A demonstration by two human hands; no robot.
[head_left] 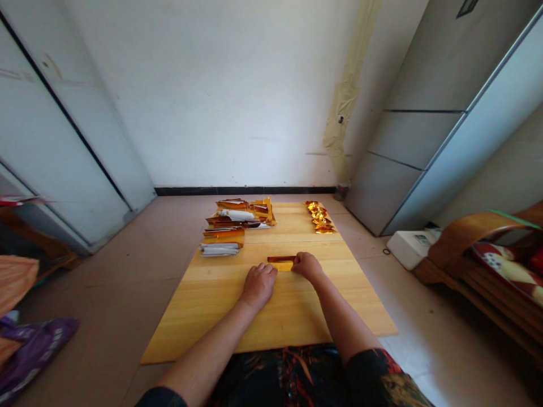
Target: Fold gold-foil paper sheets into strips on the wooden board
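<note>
- We see a purple plastic bag (36,353) on the floor at the far left, and an orange cloth (14,282) just above it.
- Next we see a tall white door (72,130) that stands by a white wall (220,85).
- On the left part of a big yellow wooden board (297,316) we see piles of gold paper (241,217). A small pile of white paper (220,250) lies at the front, touching the gold paper pile behind it.
- The left hand (258,285) is bent over, with its fingers down at the left end of a small gold strip (281,263). We cannot tell if it is pinching.
- The gold strip lies flat on the board, right between the two hands.
- The right hand (307,267) is curled, with its fingers on the right end of the strip. We cannot tell how tight it is.
- Far up the board, we see a row of small folded gold pieces (319,217).
- To the right stands a tall gray-white cabinet (419,124).
- Past it we see a white box (413,249) on the floor, beside a wooden seat (466,254) with a colorful cushion (509,268).
</note>
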